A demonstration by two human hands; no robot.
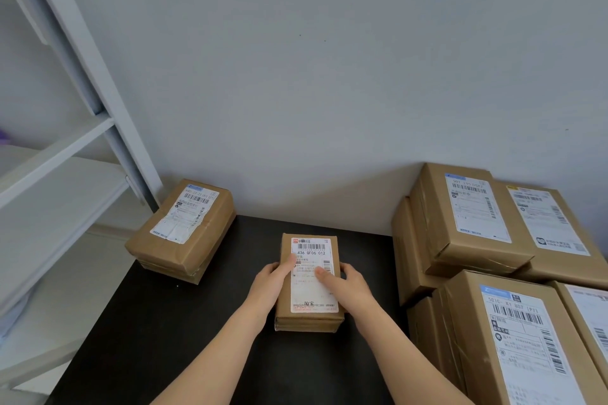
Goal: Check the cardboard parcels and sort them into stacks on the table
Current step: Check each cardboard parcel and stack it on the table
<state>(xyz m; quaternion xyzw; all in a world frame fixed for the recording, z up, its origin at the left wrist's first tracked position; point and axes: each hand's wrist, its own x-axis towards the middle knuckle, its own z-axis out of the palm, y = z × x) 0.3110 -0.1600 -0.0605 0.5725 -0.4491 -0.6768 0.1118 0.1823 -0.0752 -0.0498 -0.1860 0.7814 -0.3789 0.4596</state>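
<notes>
A small cardboard parcel [311,302] with a white shipping label lies flat in the middle of the black table [184,339], on top of another parcel of like size. My left hand [271,283] grips its left edge, thumb on the label. My right hand [345,283] grips its right edge, thumb also on the label. A second stack of two labelled parcels [182,230] sits at the table's far left corner.
Several larger labelled parcels [473,223] are piled along the right side, the nearest one [513,339] at the front right. A white metal shelf rack [65,128] stands to the left. A plain grey wall [329,76] runs behind the table.
</notes>
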